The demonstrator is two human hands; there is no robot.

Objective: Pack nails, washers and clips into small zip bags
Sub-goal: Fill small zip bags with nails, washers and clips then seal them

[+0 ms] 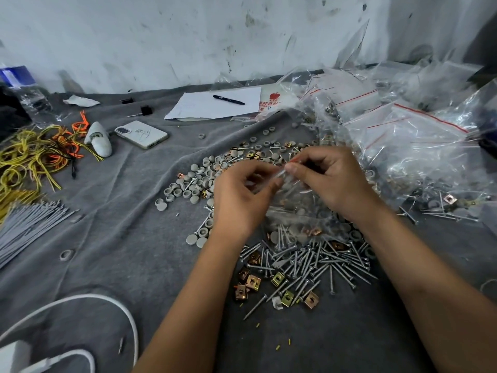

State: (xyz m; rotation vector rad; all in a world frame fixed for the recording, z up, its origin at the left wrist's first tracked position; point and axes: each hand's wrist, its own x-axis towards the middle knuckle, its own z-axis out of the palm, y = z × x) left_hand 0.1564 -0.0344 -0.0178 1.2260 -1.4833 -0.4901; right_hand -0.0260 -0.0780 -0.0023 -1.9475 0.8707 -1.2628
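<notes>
My left hand [239, 196] and my right hand [332, 181] both pinch the top edge of a small clear zip bag [293, 211] with a red strip, held above the grey cloth. Grey pieces, nails and a copper clip show through the bag. Below it lies a heap of silver nails [317, 261]. Brass and copper clips [252, 282] lie at the heap's left and front. Grey round washers [199, 181] spread to the left and behind my hands.
A pile of zip bags [403, 138] fills the right side. A phone [141, 134], paper with a pen [228, 99], yellow and orange ties [32, 154], grey ties [24, 224] and a white cable [107, 300] lie on the grey cloth [121, 211].
</notes>
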